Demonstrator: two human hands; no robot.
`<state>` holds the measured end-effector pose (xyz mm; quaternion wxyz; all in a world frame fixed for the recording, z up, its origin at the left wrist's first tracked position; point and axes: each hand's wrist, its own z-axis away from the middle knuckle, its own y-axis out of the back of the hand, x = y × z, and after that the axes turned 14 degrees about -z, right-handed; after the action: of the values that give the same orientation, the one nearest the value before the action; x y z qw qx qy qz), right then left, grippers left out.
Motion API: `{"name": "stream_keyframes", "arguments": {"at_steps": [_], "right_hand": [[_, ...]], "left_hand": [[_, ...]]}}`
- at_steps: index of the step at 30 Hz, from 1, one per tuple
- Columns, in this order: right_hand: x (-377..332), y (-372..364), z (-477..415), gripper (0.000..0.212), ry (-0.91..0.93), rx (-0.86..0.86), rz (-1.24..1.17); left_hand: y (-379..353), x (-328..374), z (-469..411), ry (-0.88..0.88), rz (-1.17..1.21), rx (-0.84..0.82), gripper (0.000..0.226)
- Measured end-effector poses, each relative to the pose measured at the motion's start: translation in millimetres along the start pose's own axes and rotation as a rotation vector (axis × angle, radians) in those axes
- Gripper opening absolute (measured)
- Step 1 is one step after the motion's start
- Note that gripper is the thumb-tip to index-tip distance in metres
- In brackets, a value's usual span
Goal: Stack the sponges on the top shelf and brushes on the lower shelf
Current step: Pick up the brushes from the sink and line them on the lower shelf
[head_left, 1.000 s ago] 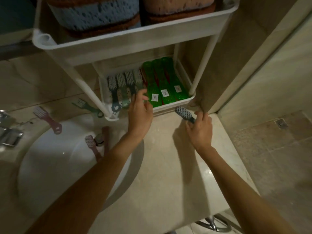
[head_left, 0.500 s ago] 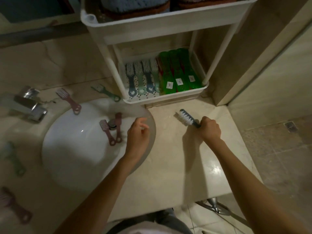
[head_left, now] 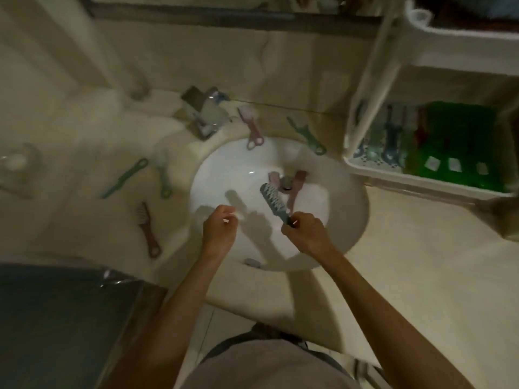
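Dim bathroom counter (head_left: pixel 421 276), sink (head_left: pixel 216 172). Blue brush (head_left: pixel 273 200) clenched in right fingers (head_left: pixel 290 230); left fingers (head_left: pixel 224 217) slack, empty. Pink brush (head_left: pixel 297 186) up-right of them, lengthwise away.

Home bathroom: white sink basin (head_left: pixel 224 175) w/ drain (head_left: pixel 286 183), faucet (head_left: pixel 202 113), stone counter (head_left: pixel 407 262) & plastic shelf rack (head_left: pixel 421 179).

The light is dim and yellowish, coming from about three o'clock. My right hand (head_left: pixel 306 234) and its grey-blue plastic brush with pale bristles (head_left: pixel 271 200) cast soft shadows toward nine o'clock across the round white ceramic sink basin (head_left: pixel 213 169), which shows one small glint. Everything is motion-blurred, worst at the bowed edges.
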<state>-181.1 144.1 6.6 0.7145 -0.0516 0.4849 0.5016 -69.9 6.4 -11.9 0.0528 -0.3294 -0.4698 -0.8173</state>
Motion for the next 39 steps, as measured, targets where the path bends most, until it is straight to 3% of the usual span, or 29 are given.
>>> {"name": "stream_keyframes", "arguments": {"at_steps": [7,13,22,24,27,31,36,39], "right_hand": [[-48.3,-70.6,-15.8,0.021,0.142,-0.228,0.169],[-68.2,-92.2,-22.6,0.020,0.197,-0.292,0.206],[-63.9,-62.2,-27.5,0.015,0.174,-0.215,0.208],[-60.0,-52.2,-27.1,0.009,0.170,-0.193,0.213],[-54.1,-34.9,-23.8,0.015,0.163,-0.142,0.213],[-41.4,-3.9,-16.9,0.016,0.166,-0.027,0.188],[-11.5,50.5,0.0,0.027,0.122,0.169,0.122],[11.0,86.1,13.7,0.011,0.068,0.295,0.111]], "left_hand": [[62.9,-87.7,-7.1,0.317,-0.192,0.391,0.032],[73.2,-112.6,-37.2,0.457,-0.255,0.237,0.064],[78.1,-117.8,-55.9,0.385,-0.399,0.109,0.062],[74.2,-108.9,-49.9,0.332,-0.424,0.122,0.056],[66.3,-79.7,-37.9,0.238,-0.351,0.176,0.033],[49.4,-11.8,-17.3,-0.106,-0.288,0.180,0.014],[12.3,76.7,4.9,-0.520,-0.248,0.125,0.006],[-17.8,123.7,19.1,-0.671,-0.243,0.002,0.027]]}}
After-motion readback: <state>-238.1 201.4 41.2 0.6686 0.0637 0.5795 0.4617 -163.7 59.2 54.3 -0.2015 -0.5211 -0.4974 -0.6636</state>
